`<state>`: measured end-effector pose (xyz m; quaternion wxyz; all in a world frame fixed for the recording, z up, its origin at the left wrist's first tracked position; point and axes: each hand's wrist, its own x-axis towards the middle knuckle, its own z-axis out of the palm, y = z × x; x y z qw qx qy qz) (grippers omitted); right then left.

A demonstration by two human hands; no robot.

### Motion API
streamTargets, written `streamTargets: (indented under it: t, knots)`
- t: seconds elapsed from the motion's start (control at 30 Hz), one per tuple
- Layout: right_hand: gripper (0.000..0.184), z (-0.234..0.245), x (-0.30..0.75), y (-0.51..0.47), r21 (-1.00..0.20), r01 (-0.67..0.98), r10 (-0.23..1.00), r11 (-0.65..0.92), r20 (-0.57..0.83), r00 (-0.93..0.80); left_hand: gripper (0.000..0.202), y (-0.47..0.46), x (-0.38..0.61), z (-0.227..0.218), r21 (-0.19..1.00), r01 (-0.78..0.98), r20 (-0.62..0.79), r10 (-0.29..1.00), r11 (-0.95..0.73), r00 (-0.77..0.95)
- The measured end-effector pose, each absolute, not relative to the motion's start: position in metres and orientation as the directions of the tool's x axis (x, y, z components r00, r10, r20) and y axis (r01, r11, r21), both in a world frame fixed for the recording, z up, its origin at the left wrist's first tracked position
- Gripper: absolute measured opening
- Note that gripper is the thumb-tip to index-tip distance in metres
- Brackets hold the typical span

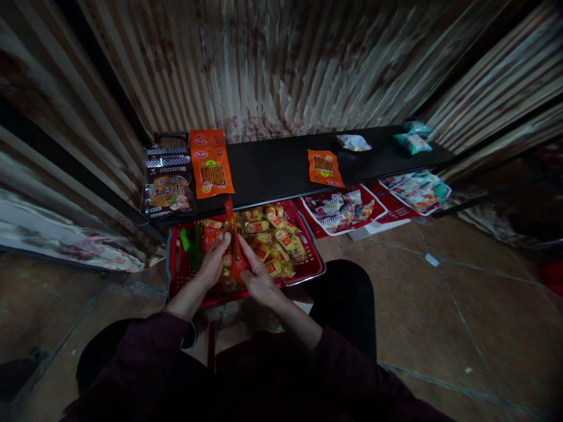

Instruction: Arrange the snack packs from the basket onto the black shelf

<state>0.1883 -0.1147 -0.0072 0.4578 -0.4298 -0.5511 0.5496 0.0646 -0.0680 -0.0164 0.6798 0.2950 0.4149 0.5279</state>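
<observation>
Over a red plastic basket (314, 261), my left hand (213, 261) and my right hand (259, 281) both grip an orange snack packet (237, 261). The packet stands nearly edge-on between them, my left hand closed on its left side and my right hand on its right. Beneath it in the basket lie many small yellow-wrapped snacks (275, 240). Left of my left hand, a green packet (190, 246) sticks up inside the basket, and another orange packet (210, 235) shows partly behind that hand.
On the black shelf (268, 167) lie dark brown snack packets (169, 190), orange packets (213, 167), a lone orange packet (324, 168), a white packet (354, 142) and teal packets (412, 142). More red baskets (380, 208) with packets stand below, on the tiled floor (422, 305). A striped curtain (264, 70) hangs behind.
</observation>
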Motion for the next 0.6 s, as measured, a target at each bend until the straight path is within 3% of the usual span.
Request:
streamTargets:
  t: [0.17, 0.33, 0.47, 0.6]
  knots:
    - [0.086, -0.018, 0.177, -0.121, -0.951, 0.253, 0.962, 0.178, 0.114, -0.249, 0.045, -0.075, 0.066, -0.011, 0.747, -0.551, -0.331, 0.927, 0.372, 0.176]
    - [0.092, -0.021, 0.169, -0.123, -0.867, 0.454, 0.957, 0.206, 0.08, -0.28, 0.037, -0.075, 0.067, -0.016, 0.726, -0.573, -0.36, 0.92, 0.38, 0.154]
    - [0.084, -0.018, 0.169, -0.124, -0.846, 0.49, 0.953, 0.21, 0.066, -0.296, 0.027, -0.072, 0.068, -0.014, 0.655, -0.654, -0.433, 0.897, 0.378, 0.084]
    - [0.072, -0.012, 0.174, -0.126, -0.883, 0.422, 0.956, 0.206, 0.09, -0.278, 0.025, -0.069, 0.064, -0.007, 0.573, -0.681, -0.521, 0.844, 0.455, 0.125]
